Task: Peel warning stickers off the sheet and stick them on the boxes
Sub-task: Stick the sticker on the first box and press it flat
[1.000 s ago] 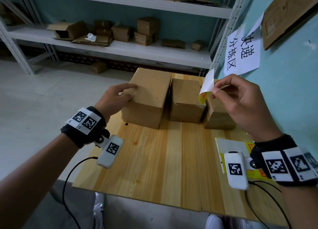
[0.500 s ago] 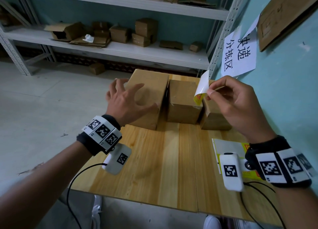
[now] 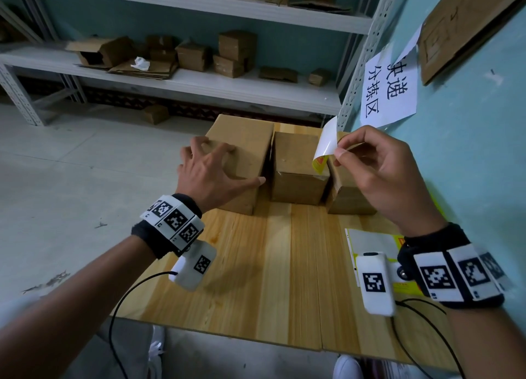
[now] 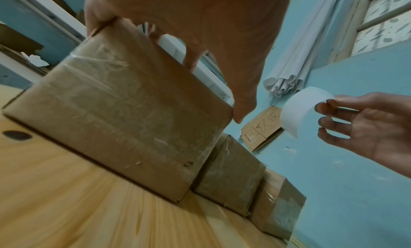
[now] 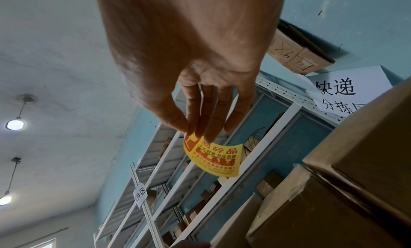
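Three brown cardboard boxes stand in a row at the far end of the wooden table [image 3: 284, 264]: the left box [image 3: 247, 139], the middle box [image 3: 296, 165] and the right box [image 3: 350, 202]. My left hand [image 3: 216, 173] spans the top of the left box [image 4: 124, 120], fingers curled over its far edge and thumb on the near right corner. My right hand [image 3: 340, 152] pinches a peeled warning sticker [image 3: 327, 142] in the air above the middle and right boxes. Its white back faces me; its yellow printed face [image 5: 215, 156] shows in the right wrist view. The sticker sheet [image 3: 370, 242] lies at the table's right, partly under my right wrist.
A teal wall [image 3: 469, 165] with a paper sign [image 3: 390, 94] runs close along the table's right side. White shelving [image 3: 199, 82] with several small cartons stands behind the boxes. Bare floor [image 3: 71, 179] lies left of the table.
My left hand has lifted from the left box's near left edge, spread, and come down across its top. My right hand still holds the sticker in about the same place.
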Motion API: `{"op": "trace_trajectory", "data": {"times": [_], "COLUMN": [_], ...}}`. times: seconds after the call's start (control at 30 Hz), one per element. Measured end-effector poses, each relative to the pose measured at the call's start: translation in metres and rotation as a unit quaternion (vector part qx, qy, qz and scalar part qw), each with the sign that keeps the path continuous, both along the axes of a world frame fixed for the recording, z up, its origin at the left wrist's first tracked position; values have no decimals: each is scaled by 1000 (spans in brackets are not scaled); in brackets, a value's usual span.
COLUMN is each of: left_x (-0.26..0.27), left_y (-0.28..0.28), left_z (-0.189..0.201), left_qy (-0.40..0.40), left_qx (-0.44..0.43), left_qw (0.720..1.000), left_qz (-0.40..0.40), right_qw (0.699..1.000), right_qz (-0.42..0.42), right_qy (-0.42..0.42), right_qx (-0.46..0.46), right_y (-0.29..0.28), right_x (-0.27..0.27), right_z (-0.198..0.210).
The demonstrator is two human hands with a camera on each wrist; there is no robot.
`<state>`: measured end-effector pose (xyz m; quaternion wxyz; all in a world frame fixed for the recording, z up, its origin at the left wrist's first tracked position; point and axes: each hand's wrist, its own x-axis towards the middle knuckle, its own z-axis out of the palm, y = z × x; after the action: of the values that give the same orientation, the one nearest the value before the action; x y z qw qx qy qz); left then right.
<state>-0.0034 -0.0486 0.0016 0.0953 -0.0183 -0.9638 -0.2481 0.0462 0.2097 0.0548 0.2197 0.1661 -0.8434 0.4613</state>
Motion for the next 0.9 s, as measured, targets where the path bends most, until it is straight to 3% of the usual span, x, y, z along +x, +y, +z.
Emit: {"op": "trace_trajectory", "data": {"times": [0.2, 0.37, 0.6, 0.73, 0.9], "left_x": [-8, -10, -1, 7, 18], "left_y": [-17, -38, -44, -36, -25], "left_z": [8, 29, 65, 77, 79], "left_qy": [12, 26, 52, 5, -67], "left_qx": [107, 262, 476, 507, 509], "left_qw": [994, 963, 877, 862, 855], "left_qz": [24, 55, 27, 12, -76], "right_qw": [1000, 1000, 1000, 998, 991], "right_qz": [-5, -19, -23, -37, -75], "right_qy": [3, 5, 14, 39, 83], "right_qx": [3, 9, 5, -36, -68], "right_y": [2, 7, 11, 23, 48], "right_x": [0, 2, 6, 12, 24], "right_z": [2, 6, 15, 31, 54]}}
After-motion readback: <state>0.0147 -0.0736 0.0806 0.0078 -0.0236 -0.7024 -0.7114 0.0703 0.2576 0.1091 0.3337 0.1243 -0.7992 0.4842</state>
